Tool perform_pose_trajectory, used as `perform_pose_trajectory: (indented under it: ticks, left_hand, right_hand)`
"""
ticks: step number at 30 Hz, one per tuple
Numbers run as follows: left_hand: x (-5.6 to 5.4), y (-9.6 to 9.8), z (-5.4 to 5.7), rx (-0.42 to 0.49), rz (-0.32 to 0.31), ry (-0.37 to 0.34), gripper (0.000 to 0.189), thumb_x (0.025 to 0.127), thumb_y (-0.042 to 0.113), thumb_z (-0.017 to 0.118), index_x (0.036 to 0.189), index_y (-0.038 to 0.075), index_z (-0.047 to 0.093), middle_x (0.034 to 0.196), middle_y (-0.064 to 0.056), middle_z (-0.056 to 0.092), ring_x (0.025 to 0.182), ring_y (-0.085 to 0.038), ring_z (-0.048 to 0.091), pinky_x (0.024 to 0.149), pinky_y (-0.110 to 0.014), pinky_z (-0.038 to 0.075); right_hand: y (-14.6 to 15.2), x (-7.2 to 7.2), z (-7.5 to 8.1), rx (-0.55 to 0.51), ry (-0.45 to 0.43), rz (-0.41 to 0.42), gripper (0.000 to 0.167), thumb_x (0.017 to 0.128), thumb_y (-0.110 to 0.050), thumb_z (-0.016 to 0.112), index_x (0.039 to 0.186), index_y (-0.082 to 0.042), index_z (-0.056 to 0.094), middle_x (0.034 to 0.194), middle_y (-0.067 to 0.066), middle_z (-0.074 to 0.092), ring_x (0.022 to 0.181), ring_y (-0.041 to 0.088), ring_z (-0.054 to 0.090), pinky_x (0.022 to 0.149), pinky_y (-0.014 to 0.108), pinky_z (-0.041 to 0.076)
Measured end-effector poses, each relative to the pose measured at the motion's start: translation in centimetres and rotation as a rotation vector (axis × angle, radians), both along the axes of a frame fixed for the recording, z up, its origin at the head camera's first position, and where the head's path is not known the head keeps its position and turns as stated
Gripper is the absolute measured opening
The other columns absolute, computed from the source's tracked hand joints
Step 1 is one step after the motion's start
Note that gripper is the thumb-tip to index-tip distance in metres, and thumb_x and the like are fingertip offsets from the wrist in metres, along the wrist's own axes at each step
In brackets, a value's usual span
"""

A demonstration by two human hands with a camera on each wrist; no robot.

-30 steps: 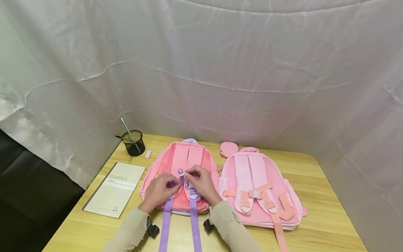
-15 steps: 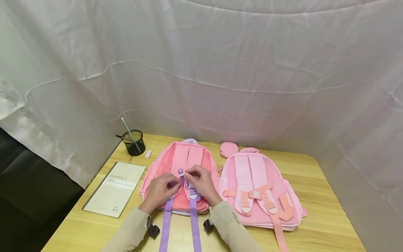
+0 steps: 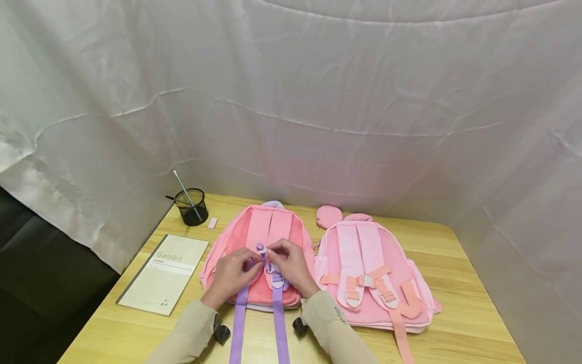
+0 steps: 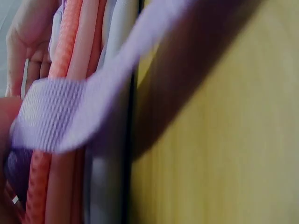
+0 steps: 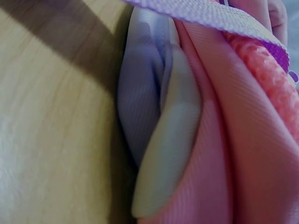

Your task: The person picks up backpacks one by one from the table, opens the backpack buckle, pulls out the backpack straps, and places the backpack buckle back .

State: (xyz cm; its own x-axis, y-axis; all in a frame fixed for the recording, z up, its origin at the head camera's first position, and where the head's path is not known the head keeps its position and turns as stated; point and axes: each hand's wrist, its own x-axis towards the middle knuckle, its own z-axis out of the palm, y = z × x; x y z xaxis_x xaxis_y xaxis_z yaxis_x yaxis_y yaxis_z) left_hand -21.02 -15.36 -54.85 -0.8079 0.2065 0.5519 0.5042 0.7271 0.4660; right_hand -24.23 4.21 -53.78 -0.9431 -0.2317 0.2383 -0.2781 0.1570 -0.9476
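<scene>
On my head feed, the coral-pink backpack (image 3: 261, 225) lies on the wood-grain table (image 3: 450, 283), its back panel up: rounded at the top, with smooth padded shoulder straps and open mesh. Up close from the right wrist, that mesh looks bumpy, the pink cloth beside it finely ribbed, and a lavender-and-cream fabric fold (image 5: 161, 112) bulges along the bag's edge. From the left wrist I get flat purple webbing (image 4: 51, 114), coarsely woven and bent into a soft loop across the mesh edge.

The bag sits under both of the person's hands. A small white plastic clip (image 3: 262, 251) with a purple strap (image 3: 260, 246) is above its middle. I see the right hand (image 3: 291, 263) pinching the clip between thumb and forefinger; the left hand (image 3: 232, 275), just below, pinches the strap, fingers bent. Two long purple tails (image 3: 279, 323) run toward me between the sleeves (image 3: 334, 326).
</scene>
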Motion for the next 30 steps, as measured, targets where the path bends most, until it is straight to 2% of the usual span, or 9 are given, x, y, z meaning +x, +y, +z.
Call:
perform_pose_trajectory:
  ticks: [7,11,15,19,22,26,30]
  left_hand:
    - [0.0,0.4,-0.3,-0.02,0.012,0.004,0.012,0.082,0.019,0.085,0.087,0.023,0.075,0.077,0.015,0.064,0.066,0.0,0.054,0.059,-0.018,0.045]
    - [0.0,0.4,-0.4,-0.015,-0.022,0.009,0.014,0.079,0.016,0.086,0.085,0.022,0.075,0.077,0.013,0.066,0.067,-0.003,0.058,0.06,-0.019,0.047]
    - [-0.1,0.4,-0.5,-0.012,-0.03,-0.003,0.012,0.08,0.017,0.085,0.086,0.021,0.075,0.078,0.013,0.066,0.068,-0.003,0.058,0.061,-0.02,0.048]
    - [-0.1,0.5,-0.4,0.003,-0.019,-0.001,0.013,0.083,0.021,0.084,0.088,0.022,0.073,0.078,0.012,0.065,0.067,-0.003,0.057,0.06,-0.019,0.047]
    - [-0.1,0.7,-0.2,0.018,-0.005,0.025,0.015,0.084,0.022,0.085,0.09,0.024,0.071,0.078,0.011,0.065,0.065,-0.002,0.056,0.058,-0.018,0.045]
    - [-0.1,0.8,-0.2,0.024,-0.003,0.047,0.016,0.082,0.019,0.086,0.088,0.023,0.072,0.076,0.01,0.066,0.065,-0.001,0.055,0.058,-0.019,0.045]
    - [-0.1,0.9,-0.5,0.031,-0.028,0.039,0.016,0.079,0.015,0.086,0.087,0.022,0.073,0.076,0.01,0.066,0.066,-0.001,0.056,0.059,-0.019,0.047]
  right_hand:
    - [-0.2,-0.1,0.0,0.025,0.009,-0.013,0.013,0.095,-0.008,0.073,0.106,-0.001,0.074,0.102,0.016,0.076,0.098,0.028,0.072,0.085,0.024,0.056]
    - [0.0,0.8,1.8,0.025,0.026,-0.016,0.013,0.096,-0.005,0.072,0.106,0.002,0.073,0.101,0.018,0.076,0.097,0.029,0.072,0.087,0.026,0.057]
    - [0.2,1.6,3.2,-0.002,0.04,-0.021,0.011,0.095,-0.006,0.073,0.104,0.001,0.074,0.1,0.015,0.077,0.096,0.022,0.072,0.087,0.026,0.055]
    - [0.3,1.5,3.0,-0.016,0.054,-0.022,0.011,0.095,-0.006,0.073,0.104,0.001,0.075,0.1,0.014,0.077,0.095,0.018,0.072,0.088,0.026,0.055]
    - [0.3,1.5,3.0,-0.019,0.064,-0.021,0.011,0.095,-0.005,0.073,0.104,0.001,0.074,0.099,0.015,0.077,0.095,0.021,0.072,0.088,0.026,0.055]
    - [0.1,1.6,3.0,-0.028,0.058,-0.025,0.011,0.094,-0.004,0.073,0.104,0.002,0.074,0.099,0.016,0.077,0.096,0.026,0.072,0.087,0.026,0.055]
    - [0.1,1.7,2.8,-0.052,0.063,-0.057,0.01,0.095,-0.004,0.073,0.103,0.0,0.074,0.102,0.015,0.077,0.099,0.024,0.072,0.089,0.027,0.056]
